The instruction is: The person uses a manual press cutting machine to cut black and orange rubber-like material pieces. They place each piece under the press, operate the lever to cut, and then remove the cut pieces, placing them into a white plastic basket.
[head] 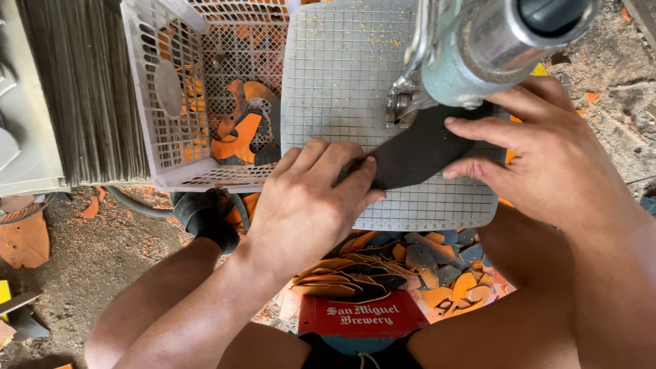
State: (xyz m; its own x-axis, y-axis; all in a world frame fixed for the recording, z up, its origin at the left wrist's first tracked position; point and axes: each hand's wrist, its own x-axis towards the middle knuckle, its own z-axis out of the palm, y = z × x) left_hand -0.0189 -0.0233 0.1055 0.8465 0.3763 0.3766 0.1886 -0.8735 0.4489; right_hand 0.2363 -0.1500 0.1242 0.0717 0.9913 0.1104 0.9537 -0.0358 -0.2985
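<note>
A flat, dark grey sole-shaped piece of rubber lies on a pale grey cutting mat ruled with a fine grid, its upper end tucked under the metal head of a machine. The left hand presses down on the piece's lower end, fingers curled and thumb pinching its edge. The right hand lies flatter, fingertips spread along the piece's right edge, holding it steady against the mat. Just left of the mat stands a white plastic basket with orange and dark offcuts showing through its mesh. Below the mat's front edge, between the person's knees, a heap of orange and grey scraps lies beside a red crate. At far left is a stack of thin grey sheets.
</note>
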